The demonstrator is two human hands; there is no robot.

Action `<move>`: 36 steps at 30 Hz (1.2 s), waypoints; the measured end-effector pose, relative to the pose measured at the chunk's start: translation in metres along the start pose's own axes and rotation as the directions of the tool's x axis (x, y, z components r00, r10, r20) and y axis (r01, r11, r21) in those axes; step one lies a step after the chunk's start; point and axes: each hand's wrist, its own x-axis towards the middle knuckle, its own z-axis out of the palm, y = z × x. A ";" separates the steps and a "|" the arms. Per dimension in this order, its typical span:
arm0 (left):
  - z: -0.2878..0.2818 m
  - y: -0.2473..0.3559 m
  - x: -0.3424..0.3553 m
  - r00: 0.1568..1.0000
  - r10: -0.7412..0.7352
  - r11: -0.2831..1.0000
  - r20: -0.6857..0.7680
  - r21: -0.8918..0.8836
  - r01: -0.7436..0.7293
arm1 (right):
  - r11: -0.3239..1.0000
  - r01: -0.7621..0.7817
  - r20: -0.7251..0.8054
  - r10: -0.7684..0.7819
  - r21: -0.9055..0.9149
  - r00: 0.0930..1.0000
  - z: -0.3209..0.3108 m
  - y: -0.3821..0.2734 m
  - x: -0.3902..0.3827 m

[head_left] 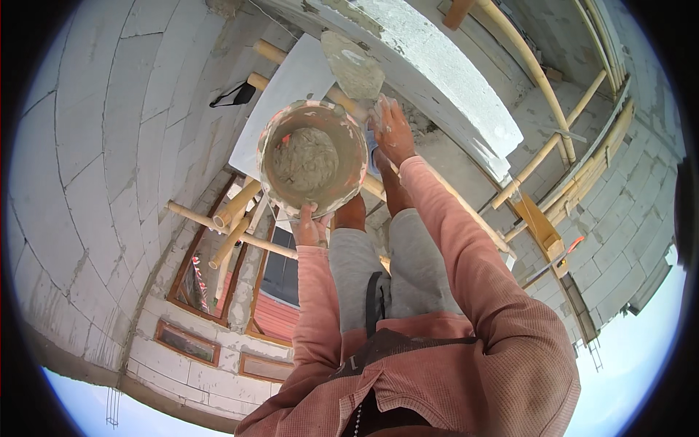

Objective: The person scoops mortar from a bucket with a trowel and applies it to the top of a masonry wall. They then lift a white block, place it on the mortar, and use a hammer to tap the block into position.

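My left hand (309,226) grips the near rim of a mortar-crusted bucket (353,149) containing wet grey mortar (304,160). The bucket is over the end of a pale flat board (247,146). My right hand (391,127), smeared with grey, is just right of the bucket, its bent fingertips at the lower edge of a rough grey flat piece (352,62); I cannot tell whether they grip it. My bare legs and grey shorts (419,269) show below.
Bamboo scaffold poles (539,153) surround me above a drop. A white-topped ledge (466,87) runs diagonally beyond my right hand. Block walls (95,182) rise on both sides, with wood-framed openings (186,342) below left. A black strap (233,93) hangs upper left; a wooden plank (535,226) is at right.
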 end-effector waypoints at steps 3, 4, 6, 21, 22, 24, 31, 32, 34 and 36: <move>-0.012 -0.004 -0.003 1.000 0.025 1.000 -0.014 -0.008 -0.025 | 0.967 -0.125 -0.110 0.152 0.221 0.982 -0.015 -0.019 -0.010; -0.007 -0.002 -0.005 1.000 0.017 1.000 -0.015 0.000 -0.017 | 0.966 -0.139 -0.103 0.165 0.216 0.981 -0.015 -0.014 -0.010; -0.004 -0.003 -0.004 1.000 0.011 1.000 -0.016 0.008 -0.011 | 0.976 -0.084 -0.228 0.036 -0.201 0.973 -0.008 0.003 0.008; 0.011 -0.019 0.000 0.984 0.135 0.980 -0.119 0.161 -0.115 | 0.930 -0.193 0.371 0.067 0.313 0.926 -0.114 0.013 -0.156; 0.011 -0.022 0.003 0.983 0.157 0.962 -0.096 0.239 -0.131 | 0.914 -0.152 0.428 -0.026 0.377 0.903 -0.134 0.006 -0.148; -0.008 -0.028 0.011 0.952 0.302 0.911 -0.050 0.309 -0.272 | 0.899 -0.172 0.472 -0.042 0.402 0.880 -0.138 -0.016 -0.126; 0.076 0.004 -0.051 0.840 0.445 0.665 0.311 0.514 -0.542 | 1.000 0.000 0.438 0.010 -0.021 0.899 -0.116 -0.067 -0.067; 0.077 0.004 -0.054 0.803 0.493 0.594 0.336 0.544 -0.592 | 0.999 -0.001 0.481 -0.018 0.040 0.877 -0.116 -0.070 -0.072; 0.078 0.003 -0.052 0.780 0.509 0.570 0.366 0.536 -0.623 | 0.995 0.004 0.523 -0.057 0.102 0.850 -0.107 -0.063 -0.081; 0.074 0.000 -0.044 0.799 0.478 0.626 0.365 0.496 -0.602 | 0.894 0.255 0.334 -0.384 0.368 0.861 -0.091 -0.032 -0.092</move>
